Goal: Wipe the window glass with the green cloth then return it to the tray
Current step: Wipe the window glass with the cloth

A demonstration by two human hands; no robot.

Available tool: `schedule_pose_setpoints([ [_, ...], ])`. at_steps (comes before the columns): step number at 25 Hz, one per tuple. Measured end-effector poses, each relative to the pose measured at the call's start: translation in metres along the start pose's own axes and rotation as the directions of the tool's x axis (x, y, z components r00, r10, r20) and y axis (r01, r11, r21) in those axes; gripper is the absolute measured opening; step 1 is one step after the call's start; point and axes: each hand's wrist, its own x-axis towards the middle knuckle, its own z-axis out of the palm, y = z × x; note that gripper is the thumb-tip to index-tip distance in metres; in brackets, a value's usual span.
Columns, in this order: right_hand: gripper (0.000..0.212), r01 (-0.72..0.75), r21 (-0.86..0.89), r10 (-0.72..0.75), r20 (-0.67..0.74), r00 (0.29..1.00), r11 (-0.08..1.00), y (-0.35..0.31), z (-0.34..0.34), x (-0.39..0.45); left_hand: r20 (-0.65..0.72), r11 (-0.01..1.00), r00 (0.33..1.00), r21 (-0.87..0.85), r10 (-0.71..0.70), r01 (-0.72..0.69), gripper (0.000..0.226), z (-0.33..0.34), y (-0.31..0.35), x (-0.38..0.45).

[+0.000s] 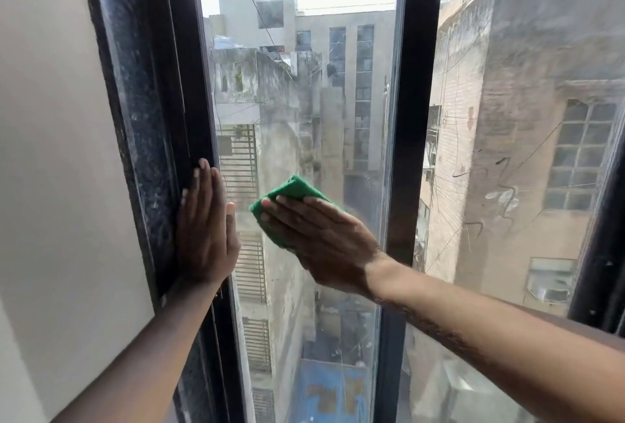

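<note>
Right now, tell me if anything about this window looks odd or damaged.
No damage shows. The glass is hazy with grime and smears above the cloth, which the right hand presses flat to the pane. The left hand rests on the dusty frame. The tray is not in view.

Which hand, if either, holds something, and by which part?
The right hand presses the folded green cloth flat against the window glass, covering its lower part. The left hand holds nothing.

surface: window glass (297, 84) | on it: green cloth (291, 192), pressed flat | frame: black (406, 118)
</note>
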Motion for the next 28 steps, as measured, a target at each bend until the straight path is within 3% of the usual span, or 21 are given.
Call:
schedule_pose_setpoints([
  [1, 0.076, -0.194, 0.047, 0.198, -0.090, 0.976, 0.980, 0.034, 0.000, 0.021, -0.003, 1.000, 1.000, -0.008, -0.006, 0.006, 0.063, -0.001, 0.003, 0.001],
  [3, 0.075, -0.593, 0.246, 0.638, -0.182, 0.748, 0.766, 0.081, -0.013, 0.060, -0.003, 0.999, 1.000, -0.031, -0.020, 0.020, 0.064, -0.002, 0.002, 0.003],
  [4, 0.073, -0.654, 0.278, 0.706, -0.170, 0.687, 0.703, 0.075, -0.015, 0.063, -0.007, 0.999, 1.000, -0.039, -0.014, 0.013, 0.064, -0.002, 0.000, 0.003],
  [5, 0.073, -0.667, 0.282, 0.717, -0.138, 0.683, 0.690, 0.049, -0.005, 0.050, -0.015, 0.999, 1.000, -0.043, -0.005, 0.005, 0.065, 0.000, 0.000, 0.001],
  [8, 0.079, -0.373, 0.142, 0.366, 0.077, 0.928, 0.917, -0.081, -0.004, -0.048, -0.025, 1.000, 0.999, -0.017, 0.020, -0.021, 0.065, 0.001, -0.003, 0.001],
  [10, 0.083, -0.218, 0.138, 0.201, 0.127, 0.971, 0.966, -0.077, 0.001, -0.077, -0.045, 1.000, 0.999, 0.001, 0.026, -0.026, 0.065, 0.000, -0.001, 0.000],
  [11, 0.084, -0.233, 0.126, 0.224, 0.081, 0.971, 0.964, -0.047, 0.004, -0.062, -0.055, 1.000, 0.998, 0.009, 0.019, -0.019, 0.065, -0.002, 0.001, -0.001],
  [12, 0.085, -0.349, 0.143, 0.351, 0.012, 0.936, 0.926, -0.007, 0.001, -0.034, -0.059, 1.000, 0.998, 0.007, 0.017, -0.017, 0.065, -0.003, 0.003, -0.001],
  [14, 0.081, -0.595, 0.230, 0.628, -0.110, 0.770, 0.770, 0.058, -0.008, 0.023, -0.055, 1.000, 0.998, -0.002, 0.012, -0.012, 0.066, -0.004, 0.005, 0.000],
  [15, 0.079, -0.659, 0.266, 0.705, -0.139, 0.696, 0.703, 0.063, -0.009, 0.036, -0.048, 1.000, 0.999, -0.004, 0.011, -0.011, 0.066, -0.004, 0.004, 0.000],
  [16, 0.078, -0.686, 0.295, 0.738, -0.113, 0.666, 0.665, 0.049, -0.006, 0.030, -0.044, 1.000, 0.999, -0.009, 0.010, -0.010, 0.066, -0.004, 0.003, 0.000],
  [17, 0.079, -0.682, 0.296, 0.726, -0.068, 0.684, 0.669, 0.019, 0.003, 0.007, -0.047, 1.000, 0.999, -0.012, 0.012, -0.013, 0.066, -0.004, 0.003, -0.001],
  [19, 0.080, -0.588, 0.245, 0.591, 0.071, 0.804, 0.771, -0.064, 0.001, -0.063, -0.063, 1.000, 0.998, -0.001, 0.026, -0.026, 0.065, -0.002, 0.002, -0.001],
  [21, 0.077, -0.474, 0.240, 0.462, 0.107, 0.880, 0.847, -0.090, -0.004, -0.106, -0.081, 0.999, 0.996, 0.004, 0.036, -0.036, 0.065, -0.001, 0.000, -0.002],
  [23, 0.075, -0.484, 0.234, 0.483, 0.063, 0.873, 0.843, -0.053, -0.006, -0.079, -0.080, 0.999, 0.996, -0.008, 0.047, -0.047, 0.067, 0.000, -0.002, -0.002],
  [26, 0.076, -0.587, 0.298, 0.628, -0.057, 0.776, 0.752, 0.052, -0.023, 0.017, -0.069, 0.996, 0.994, -0.023, 0.087, -0.088, 0.068, 0.002, -0.004, -0.004],
  [28, 0.077, -0.592, 0.301, 0.643, -0.103, 0.759, 0.748, 0.091, -0.032, 0.050, -0.068, 0.996, 0.994, -0.021, 0.086, -0.087, 0.067, 0.004, -0.007, -0.003],
])
